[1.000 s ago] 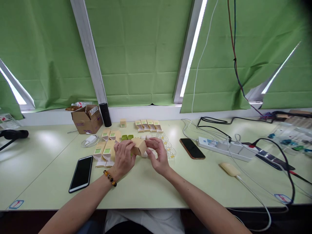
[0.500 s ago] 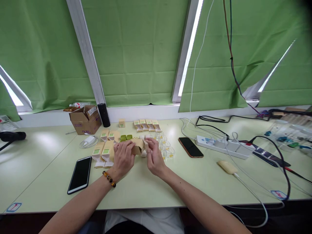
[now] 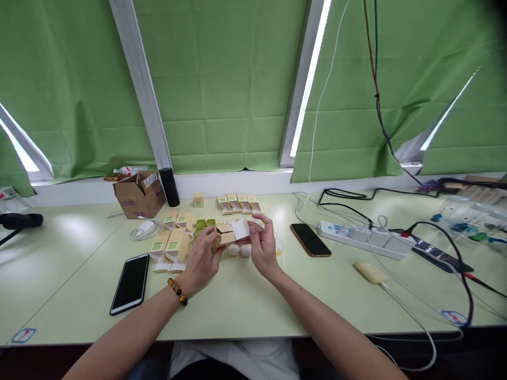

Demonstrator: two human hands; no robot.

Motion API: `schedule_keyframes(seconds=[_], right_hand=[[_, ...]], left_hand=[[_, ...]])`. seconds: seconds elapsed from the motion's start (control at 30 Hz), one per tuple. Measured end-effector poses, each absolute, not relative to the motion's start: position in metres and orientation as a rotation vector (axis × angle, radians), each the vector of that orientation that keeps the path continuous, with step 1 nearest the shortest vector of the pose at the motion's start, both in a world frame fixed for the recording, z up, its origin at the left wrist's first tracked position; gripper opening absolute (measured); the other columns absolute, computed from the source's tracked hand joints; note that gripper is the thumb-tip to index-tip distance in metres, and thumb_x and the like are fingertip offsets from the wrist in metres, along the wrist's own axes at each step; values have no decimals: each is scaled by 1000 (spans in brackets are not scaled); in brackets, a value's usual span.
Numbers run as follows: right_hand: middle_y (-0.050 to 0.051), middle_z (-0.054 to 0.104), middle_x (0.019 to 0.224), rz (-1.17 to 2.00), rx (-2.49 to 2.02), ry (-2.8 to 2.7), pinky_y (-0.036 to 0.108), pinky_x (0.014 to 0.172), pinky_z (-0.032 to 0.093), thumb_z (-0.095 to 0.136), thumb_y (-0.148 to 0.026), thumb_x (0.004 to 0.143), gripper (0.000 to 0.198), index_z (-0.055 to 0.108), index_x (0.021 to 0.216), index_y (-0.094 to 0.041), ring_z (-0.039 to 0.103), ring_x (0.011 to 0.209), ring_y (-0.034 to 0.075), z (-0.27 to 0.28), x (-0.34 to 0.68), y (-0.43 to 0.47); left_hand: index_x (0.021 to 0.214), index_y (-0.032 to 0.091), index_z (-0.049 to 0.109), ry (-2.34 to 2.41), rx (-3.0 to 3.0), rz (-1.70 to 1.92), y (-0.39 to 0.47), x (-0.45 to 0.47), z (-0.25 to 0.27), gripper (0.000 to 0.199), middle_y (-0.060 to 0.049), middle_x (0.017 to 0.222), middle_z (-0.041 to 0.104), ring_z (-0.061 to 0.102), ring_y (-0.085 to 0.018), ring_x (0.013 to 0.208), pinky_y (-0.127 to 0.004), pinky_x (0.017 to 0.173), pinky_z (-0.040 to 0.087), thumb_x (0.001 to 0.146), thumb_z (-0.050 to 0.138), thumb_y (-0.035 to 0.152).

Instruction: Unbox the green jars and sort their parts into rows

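Observation:
A small tan cardboard box (image 3: 227, 239) is held above the table between both hands, its white-lined flap folded out to the right. My left hand (image 3: 203, 255) is closed round the box's left side. At the flap, my right hand (image 3: 263, 246) pinches the edge between thumb and fingers. Just below the box lie two pale rounded pieces (image 3: 240, 250). Green small containers (image 3: 201, 227) stand behind my left hand. Clear plastic cups (image 3: 279, 246) are partly hidden behind my right hand. Open tan boxes with green labels (image 3: 170, 247) stand to the left.
More tan boxes (image 3: 239, 203) line the back. A black-screened phone (image 3: 130, 284) lies left, another phone (image 3: 310, 239) right, near a white power strip (image 3: 364, 238) with tangled cables. A brown carton (image 3: 139, 196) and a black cylinder (image 3: 169, 187) stand at the back left.
The box has been turned so its flap end shows, and the white inside of the flap has come into view. My right hand has shifted slightly right, uncovering the pale pieces.

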State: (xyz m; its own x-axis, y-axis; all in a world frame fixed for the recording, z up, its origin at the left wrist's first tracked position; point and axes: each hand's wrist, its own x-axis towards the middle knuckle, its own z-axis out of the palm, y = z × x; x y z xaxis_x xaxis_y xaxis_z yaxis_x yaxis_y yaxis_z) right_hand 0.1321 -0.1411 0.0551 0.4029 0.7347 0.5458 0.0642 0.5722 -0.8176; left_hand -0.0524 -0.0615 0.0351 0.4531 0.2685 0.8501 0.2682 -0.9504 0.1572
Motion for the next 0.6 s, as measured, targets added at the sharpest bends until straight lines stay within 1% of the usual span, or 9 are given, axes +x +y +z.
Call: schedule_keyframes(seconds=[0.1, 0.17, 0.2, 0.23, 0.3, 0.37, 0.4, 0.47, 0.6], right_hand=[[9, 73, 117, 518, -902, -1125, 43, 70, 70, 48, -57, 105, 38, 40, 131, -31, 74, 79, 22, 54, 133, -141], [10, 72, 127, 497, -911, -1155, 42, 70, 70, 44, -55, 106, 35, 41, 132, -31, 75, 87, 23, 53, 133, -141], [11, 70, 132, 459, -922, -1174, 42, 72, 70, 43, -53, 107, 33, 42, 132, -31, 75, 95, 24, 53, 133, -141], [11, 67, 137, 395, -940, -1197, 43, 76, 69, 41, -49, 108, 31, 43, 133, -31, 74, 105, 25, 54, 133, -141], [11, 61, 144, 202, -981, -1258, 49, 94, 65, 39, -39, 109, 28, 49, 134, -31, 65, 126, 28, 55, 135, -142], [11, 56, 146, -15, -1003, -1324, 57, 110, 54, 39, -29, 108, 30, 59, 131, -31, 55, 139, 30, 58, 137, -143], [11, 55, 146, -105, -1005, -1356, 60, 114, 49, 40, -24, 106, 33, 64, 128, -31, 52, 141, 31, 58, 138, -143], [10, 53, 145, -222, -1007, -1420, 64, 114, 47, 42, -16, 102, 37, 73, 117, -32, 47, 142, 32, 59, 139, -144], [6, 57, 142, -226, -1036, -1550, 64, 104, 52, 48, -8, 96, 42, 79, 102, -36, 38, 144, 35, 59, 139, -147]], left_hand=[[140, 25, 43, 570, 2628, 1475, -65, -52, 38, 48, -16, 133, 54, 57, -29, 129, -50, 102, 54, 96, 59, 13], [144, 25, 42, 596, 2591, 1461, -68, -51, 39, 52, -16, 132, 54, 57, -29, 128, -51, 104, 53, 96, 58, 12], [146, 25, 41, 603, 2578, 1459, -69, -51, 40, 54, -16, 132, 54, 56, -29, 128, -51, 104, 53, 96, 57, 11], [149, 25, 40, 606, 2573, 1457, -70, -51, 40, 56, -17, 133, 53, 56, -29, 129, -51, 106, 52, 97, 56, 11], [153, 25, 37, 613, 2575, 1461, -72, -50, 41, 60, -17, 136, 53, 54, -29, 132, -52, 109, 51, 98, 54, 11], [158, 25, 33, 619, 2589, 1468, -73, -50, 41, 64, -18, 138, 51, 52, -29, 135, -52, 111, 50, 99, 53, 11], [160, 26, 31, 623, 2600, 1469, -73, -50, 41, 67, -17, 139, 51, 52, -30, 135, -51, 111, 50, 99, 53, 11], [162, 26, 27, 635, 2615, 1460, -74, -51, 40, 71, -17, 139, 51, 53, -30, 134, -51, 110, 51, 98, 53, 11], [163, 26, 26, 632, 2623, 1436, -74, -52, 40, 74, -18, 141, 49, 51, -30, 137, -51, 112, 50, 97, 52, 9]])
